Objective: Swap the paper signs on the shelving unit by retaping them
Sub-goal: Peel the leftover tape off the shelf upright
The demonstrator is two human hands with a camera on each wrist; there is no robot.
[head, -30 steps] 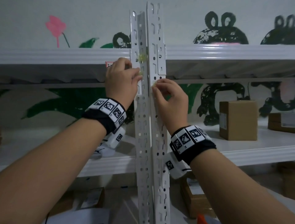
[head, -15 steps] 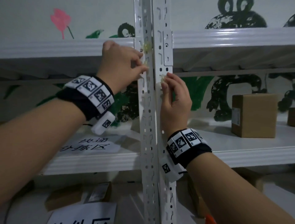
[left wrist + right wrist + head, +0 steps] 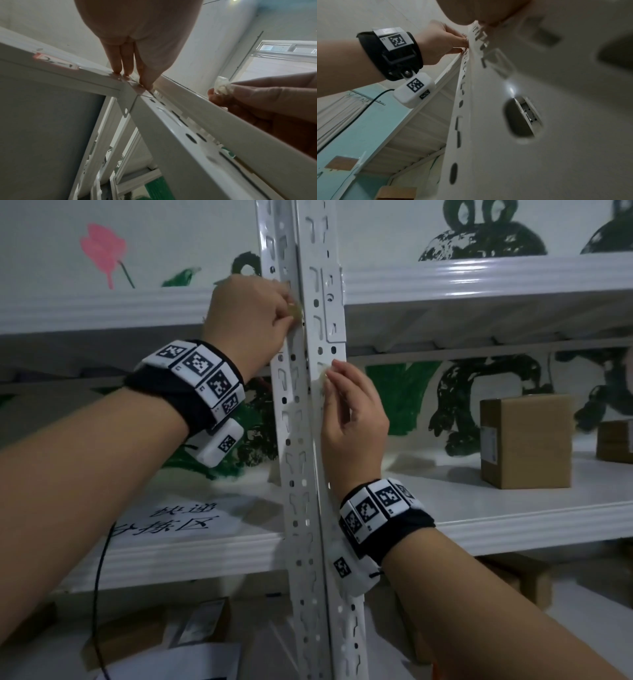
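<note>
The perforated white upright (image 3: 310, 440) stands square in the middle, and both hands crowd against it: the left hand (image 3: 251, 316) at the joint with the upper shelf beam (image 3: 479, 280), the right hand (image 3: 354, 419) lower on the upright's right face. Left of the upright, the middle shelf (image 3: 513, 518) carries a flat paper sign (image 3: 178, 520), with open air above it under the left forearm. Right of the upright, the bay stays open as far as a cardboard box (image 3: 525, 441) well apart; another box (image 3: 615, 441) sits beyond it.
</note>
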